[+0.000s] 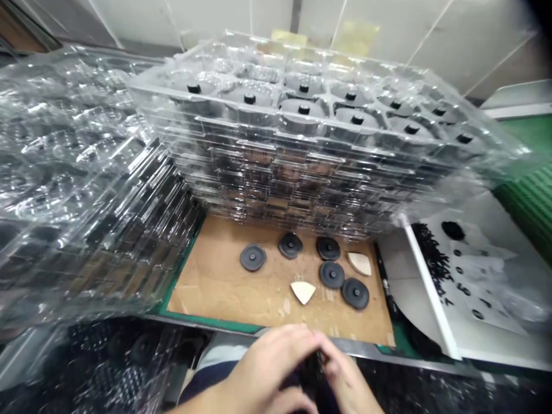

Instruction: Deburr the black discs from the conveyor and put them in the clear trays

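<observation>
My left hand (269, 365) and my right hand (347, 371) meet at the table's front edge, fingers curled and fingertips close together. Between them is a black part (313, 368), mostly covered by the fingers, so its exact kind does not show. Just beyond lies a brown cardboard sheet (233, 296). On it rest several dark grey rounded discs, each with a small central knob, among them one disc (253, 257) at the left and another disc (355, 293) at the right. A cream rounded-triangle piece (303, 291) lies nearest my hands; a second cream piece (360, 263) sits farther right.
A tall stack of clear plastic trays (297, 164) stands behind the cardboard, its top tray holding grey discs with black knobs. Another clear tray stack (81, 172) rises at the left. On the right, a white bin (431, 299) contains small black parts (431, 253) and plastic bags.
</observation>
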A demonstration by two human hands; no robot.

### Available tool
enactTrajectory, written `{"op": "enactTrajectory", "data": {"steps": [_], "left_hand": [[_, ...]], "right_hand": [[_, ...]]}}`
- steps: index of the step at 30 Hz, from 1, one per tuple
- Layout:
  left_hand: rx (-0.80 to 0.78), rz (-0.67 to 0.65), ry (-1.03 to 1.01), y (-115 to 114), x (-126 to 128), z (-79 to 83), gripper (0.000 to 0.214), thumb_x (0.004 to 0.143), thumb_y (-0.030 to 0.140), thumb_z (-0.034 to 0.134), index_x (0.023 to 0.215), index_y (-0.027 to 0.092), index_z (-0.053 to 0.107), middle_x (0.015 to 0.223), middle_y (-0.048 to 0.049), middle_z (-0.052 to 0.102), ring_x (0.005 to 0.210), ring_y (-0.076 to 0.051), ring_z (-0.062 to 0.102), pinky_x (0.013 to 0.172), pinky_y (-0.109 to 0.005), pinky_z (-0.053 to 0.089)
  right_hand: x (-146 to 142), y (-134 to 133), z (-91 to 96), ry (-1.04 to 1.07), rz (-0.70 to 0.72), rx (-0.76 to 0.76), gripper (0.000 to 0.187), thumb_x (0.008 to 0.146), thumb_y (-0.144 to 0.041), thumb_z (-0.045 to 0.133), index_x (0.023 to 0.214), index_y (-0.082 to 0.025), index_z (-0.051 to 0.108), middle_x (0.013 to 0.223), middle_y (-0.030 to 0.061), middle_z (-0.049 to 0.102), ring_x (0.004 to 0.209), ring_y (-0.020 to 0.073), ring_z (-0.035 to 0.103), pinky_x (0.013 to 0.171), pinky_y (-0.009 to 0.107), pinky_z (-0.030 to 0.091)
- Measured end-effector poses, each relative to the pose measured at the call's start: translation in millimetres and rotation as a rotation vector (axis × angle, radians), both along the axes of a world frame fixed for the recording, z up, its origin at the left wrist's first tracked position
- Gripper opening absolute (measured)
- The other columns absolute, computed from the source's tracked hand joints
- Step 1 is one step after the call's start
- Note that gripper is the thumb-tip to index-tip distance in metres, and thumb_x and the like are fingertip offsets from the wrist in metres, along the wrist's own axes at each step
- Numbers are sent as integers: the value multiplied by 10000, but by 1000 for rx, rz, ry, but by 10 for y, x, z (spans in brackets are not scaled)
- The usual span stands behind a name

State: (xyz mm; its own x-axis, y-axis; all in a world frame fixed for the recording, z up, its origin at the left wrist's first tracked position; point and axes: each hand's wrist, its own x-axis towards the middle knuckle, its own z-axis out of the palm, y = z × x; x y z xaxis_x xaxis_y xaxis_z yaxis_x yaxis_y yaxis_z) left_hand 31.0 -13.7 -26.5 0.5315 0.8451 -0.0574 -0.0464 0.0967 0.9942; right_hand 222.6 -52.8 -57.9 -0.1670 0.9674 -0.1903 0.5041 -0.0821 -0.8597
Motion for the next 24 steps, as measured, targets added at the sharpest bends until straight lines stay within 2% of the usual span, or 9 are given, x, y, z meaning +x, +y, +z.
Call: {"op": "enactTrajectory", "data": {"steps": [3, 5, 9, 13, 16, 19, 21, 22, 24], "left_hand": [[-525, 283, -239, 19, -127, -26, 581, 633, 371, 812, 1185, 301, 644, 1238, -98, 671, 1154, -294, 609, 996, -384, 445], [-769, 364, -488, 38, -210, -31, 560, 674, 476, 751, 1182, 273, 628, 1232, -106, 668, 1107, -292, 641, 928, -369, 493], [-869, 396, -701, 48, -335, -23, 509, 727, 451, 717, 1183, 251, 613, 1274, -99, 640, 1117, -288, 637, 920, -354, 510], [-846, 372, -734, 44, -344, -18, 520, 698, 403, 761, 1175, 256, 615, 1227, -82, 660, 1092, -273, 649, 912, -340, 513], [-835, 369, -677, 72, -287, -2, 553, 680, 401, 780, 1185, 256, 609, 1210, -81, 662, 1063, -254, 657, 910, -335, 501], [-824, 404, -573, 117, -194, 48, 649, 596, 395, 841, 1187, 246, 616, 1222, -82, 654, 1059, -231, 645, 860, -276, 502], [-827, 414, -515, 146, -132, 97, 664, 556, 368, 869, 1165, 239, 638, 1185, -72, 672, 1054, -213, 638, 819, -232, 502], [-830, 408, -506, 158, -107, 123, 647, 549, 354, 875, 1145, 236, 652, 1157, -68, 685, 1050, -207, 637, 824, -223, 500], [-828, 393, -513, 172, -77, 167, 609, 518, 312, 893, 1084, 239, 683, 1099, -50, 709, 1016, -199, 648, 841, -224, 502]], "right_hand": [[-60, 250, -158, -175, -175, 70, 460, 959, -515, 328, 1172, -199, 585, 774, 43, 617, 496, 150, 606, 522, 278, 545], [-95, 409, -286, -234, -218, 105, 399, 913, -470, 465, 1166, -187, 588, 912, 82, 584, 578, 170, 616, 614, 342, 561], [-184, 522, -494, -256, -194, 184, 307, 876, -374, 515, 1087, -170, 607, 1056, 146, 565, 687, 208, 620, 702, 421, 556], [-228, 544, -494, -193, -92, 225, 217, 870, -294, 499, 993, -178, 635, 952, 121, 673, 861, 256, 654, 780, 421, 547], [-225, 634, -235, -146, -44, 221, 191, 878, -295, 520, 952, -203, 669, 910, 76, 722, 843, 228, 680, 744, 358, 560], [-288, 674, 243, -101, -63, 240, 201, 901, -300, 523, 1037, -227, 653, 1028, 66, 715, 905, 205, 678, 676, 295, 554], [-395, 633, 571, -36, -96, 360, 237, 906, -251, 526, 1128, -240, 606, 1120, 69, 686, 995, 208, 650, 764, 316, 537], [-458, 601, 706, -4, -68, 464, 255, 904, -210, 517, 1148, -232, 587, 1095, 69, 692, 970, 202, 649, 788, 329, 524], [-574, 544, 889, 24, 28, 549, 254, 892, -142, 499, 1126, -199, 583, 1000, 62, 711, 884, 182, 652, 775, 320, 506]]}}
